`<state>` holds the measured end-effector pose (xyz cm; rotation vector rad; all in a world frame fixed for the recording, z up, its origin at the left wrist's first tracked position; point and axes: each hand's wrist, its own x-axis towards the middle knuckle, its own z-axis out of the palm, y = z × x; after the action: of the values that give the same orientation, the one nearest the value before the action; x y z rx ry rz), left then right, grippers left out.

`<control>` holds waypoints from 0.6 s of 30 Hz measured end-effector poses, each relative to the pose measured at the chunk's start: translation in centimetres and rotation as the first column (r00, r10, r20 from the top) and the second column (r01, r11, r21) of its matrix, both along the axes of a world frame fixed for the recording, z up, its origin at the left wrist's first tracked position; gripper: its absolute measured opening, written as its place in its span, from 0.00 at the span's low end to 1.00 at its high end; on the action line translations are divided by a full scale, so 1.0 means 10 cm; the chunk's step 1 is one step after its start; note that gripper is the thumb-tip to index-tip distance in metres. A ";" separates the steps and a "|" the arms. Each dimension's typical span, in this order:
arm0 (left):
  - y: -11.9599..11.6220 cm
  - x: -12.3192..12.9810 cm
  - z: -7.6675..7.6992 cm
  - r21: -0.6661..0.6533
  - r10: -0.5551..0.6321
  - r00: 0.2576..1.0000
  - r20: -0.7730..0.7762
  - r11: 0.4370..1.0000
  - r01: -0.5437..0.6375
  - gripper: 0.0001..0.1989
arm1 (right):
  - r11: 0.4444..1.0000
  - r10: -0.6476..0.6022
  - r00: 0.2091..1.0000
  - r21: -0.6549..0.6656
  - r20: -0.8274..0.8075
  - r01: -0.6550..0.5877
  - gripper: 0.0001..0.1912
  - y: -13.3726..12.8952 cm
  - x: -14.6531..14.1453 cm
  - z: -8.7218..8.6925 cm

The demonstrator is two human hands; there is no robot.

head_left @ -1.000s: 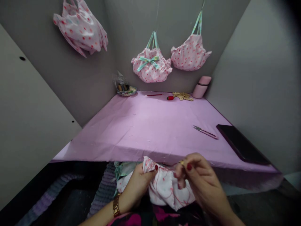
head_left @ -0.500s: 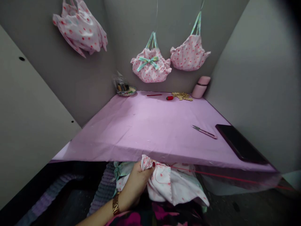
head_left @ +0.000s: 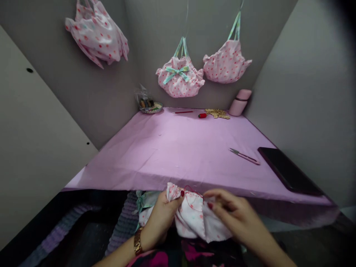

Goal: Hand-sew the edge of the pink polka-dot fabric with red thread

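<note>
White cloth with pink dots (head_left: 191,218) lies over the lap below the table's front edge. My left hand (head_left: 164,211), with a gold watch on its wrist, pinches the gathered top of the cloth between thumb and fingers. My right hand (head_left: 230,211) is beside the cloth's right part, its thumb and index finger bent toward each other; whether they hold a needle is too small to tell. A red thread (head_left: 189,200) loops loosely over the cloth between the two hands.
On the pink-covered table (head_left: 178,148) are thread snips (head_left: 244,156), a black phone-like slab (head_left: 287,170), a red spool (head_left: 202,115), a pink bottle (head_left: 240,102) and a small tray (head_left: 155,108). Dotted cloth pieces (head_left: 180,81) hang above.
My right hand has come into view from the right and is now at the cloth. The red thread, stretched far to the right before, now hangs in a slack loop. My left hand keeps its hold.
</note>
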<state>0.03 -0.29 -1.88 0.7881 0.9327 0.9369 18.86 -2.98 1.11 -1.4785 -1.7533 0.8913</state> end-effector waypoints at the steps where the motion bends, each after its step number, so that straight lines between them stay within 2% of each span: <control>1: 0.00 0.00 0.00 0.004 0.006 1.000 0.001 1.000 -0.006 0.05 | 0.991 0.117 0.992 -0.071 0.038 -0.114 0.09 0.03 -0.09 -0.03; 3: 0.00 -0.01 -0.01 0.005 0.023 1.000 -0.013 1.000 -0.023 0.05 | 0.961 0.254 0.962 -0.143 0.105 -0.238 0.05 0.05 -0.19 -0.06; 5: -0.01 -0.01 -0.01 -0.003 0.029 0.999 -0.028 1.000 -0.029 0.06 | 0.958 0.275 0.948 -0.131 0.162 -0.255 0.05 0.06 -0.20 -0.05; 8: -0.01 -0.01 0.00 0.005 -0.009 1.000 -0.025 1.000 0.009 0.05 | 0.987 0.163 0.953 -0.034 0.255 -0.160 0.06 0.08 -0.07 -0.01; 11: -0.02 -0.02 0.01 0.035 -0.049 0.998 -0.050 0.998 0.050 0.03 | 0.992 -0.049 0.965 0.126 0.258 0.017 0.07 0.09 0.02 -0.02; 13: -0.02 -0.03 0.00 0.045 -0.055 0.996 -0.073 0.997 0.059 0.04 | 0.975 -0.158 0.970 0.186 0.187 0.123 0.07 0.10 0.05 -0.02; 15: -0.01 -0.04 0.00 0.044 -0.052 0.994 -0.093 0.997 0.057 0.05 | 0.950 -0.255 0.966 0.194 0.034 0.244 0.09 0.11 0.09 0.01; 16: -0.01 -0.04 0.00 0.043 -0.045 0.994 -0.103 0.998 0.050 0.06 | 0.927 -0.310 0.948 0.197 -0.077 0.320 0.11 0.12 0.14 0.04; 18: -0.01 -0.04 0.00 0.043 -0.035 0.993 -0.115 0.998 0.040 0.06 | 0.833 -0.406 0.846 0.240 -0.347 0.498 0.12 0.12 0.30 0.13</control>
<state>-0.39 -0.37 -1.89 0.9024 0.9958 0.8901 21.84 -1.78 2.43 -1.3846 -1.1866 0.5006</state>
